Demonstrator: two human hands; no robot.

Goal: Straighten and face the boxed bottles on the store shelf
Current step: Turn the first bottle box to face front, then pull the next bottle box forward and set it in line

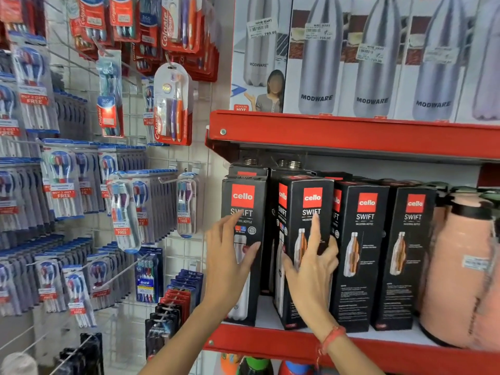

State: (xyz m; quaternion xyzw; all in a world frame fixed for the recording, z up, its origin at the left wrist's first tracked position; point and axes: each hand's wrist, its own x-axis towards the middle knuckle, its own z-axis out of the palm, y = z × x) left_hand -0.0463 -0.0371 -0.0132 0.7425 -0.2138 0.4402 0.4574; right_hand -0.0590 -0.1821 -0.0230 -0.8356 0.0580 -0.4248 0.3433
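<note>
**A:** How would those boxed bottles handle?

**B:** I'd judge them stiff cardboard cartons with a steel bottle inside, so fairly weighty and top-heavy, being tall and narrow. Smooth printed faces, likely a bit slippery. Best taken by the two side walls at mid-height, then twisted square.

**A:** Which one is off?

**B:** The second box [303, 250] from the left end of the red shelf [378, 345]. It stands upright but is turned, showing a side panel as well as its front. The leftmost box [244, 247] beside it faces out, with a gap between them.

**A:** And the hands?

**B:** The left hand [230, 255] is spread open, fingers flat against the leftmost box's front, gripping nothing. The right hand [313, 263] lies open on the turned box, forefinger pointing up its front, other fingers curling round its right edge.

**A:** Their look?

**B:** Black, red logo square, white lettering, a bottle picture.
</note>
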